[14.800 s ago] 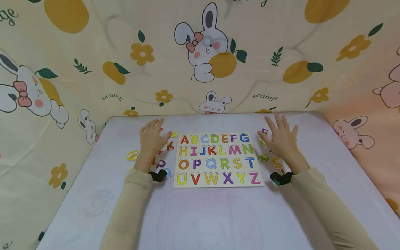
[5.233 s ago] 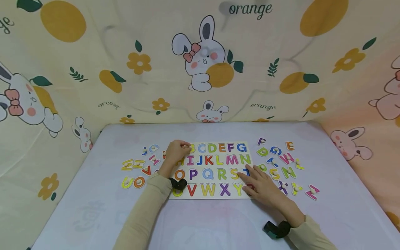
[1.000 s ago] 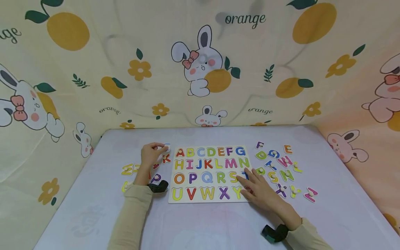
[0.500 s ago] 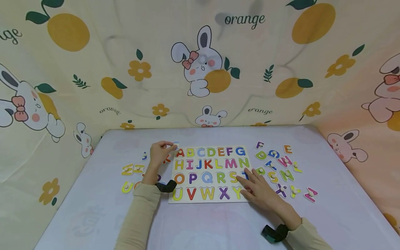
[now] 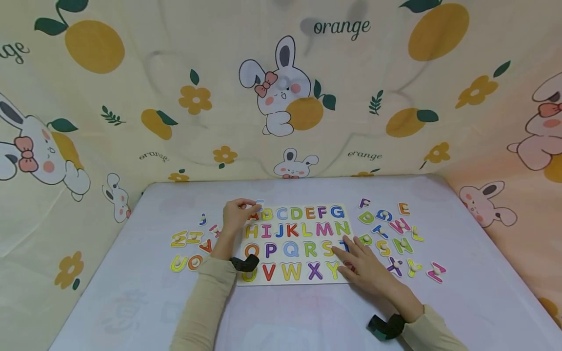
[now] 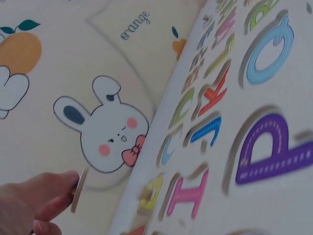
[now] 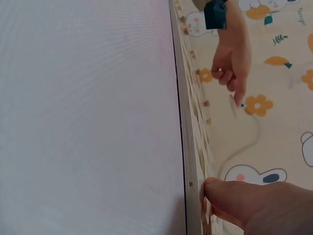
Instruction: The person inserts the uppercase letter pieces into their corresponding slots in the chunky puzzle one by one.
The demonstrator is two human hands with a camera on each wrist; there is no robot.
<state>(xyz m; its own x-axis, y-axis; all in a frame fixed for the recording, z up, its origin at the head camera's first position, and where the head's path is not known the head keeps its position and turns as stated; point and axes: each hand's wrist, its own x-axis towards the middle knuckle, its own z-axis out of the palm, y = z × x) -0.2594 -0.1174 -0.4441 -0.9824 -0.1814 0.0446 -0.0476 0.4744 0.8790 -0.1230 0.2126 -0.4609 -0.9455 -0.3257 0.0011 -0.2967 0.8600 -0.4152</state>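
My left hand (image 5: pixel 237 214) pinches a thin light-blue letter C puzzle piece (image 5: pixel 261 203) between thumb and fingers, held over the top left corner of the alphabet board (image 5: pixel 281 282). Edge-on in the left wrist view, the letter piece (image 6: pixel 79 191) is above the board's surface. Knobbed pieces A (image 5: pixel 252 216) and B (image 5: pixel 267 214) sit in the top row, A partly behind the hand. The light-blue C slot (image 5: pixel 282 213) is just to their right. My right hand (image 5: pixel 366 265) rests with fingers extended on the board's lower right, covering the T and Z area.
Loose knobbed letters lie left of the board, among them U (image 5: pixel 178 263), O (image 5: pixel 195 263) and J (image 5: pixel 203 219). More lie to the right, such as E (image 5: pixel 404 209), X (image 5: pixel 395 267) and Z (image 5: pixel 436 273). A patterned cloth (image 5: pixel 219 126) stands behind the table.
Earlier both hands were spread over the loose letters; A and B have since gone into the board. In the last second, my left hand carried the C rightward over the board. The right hand stayed still.
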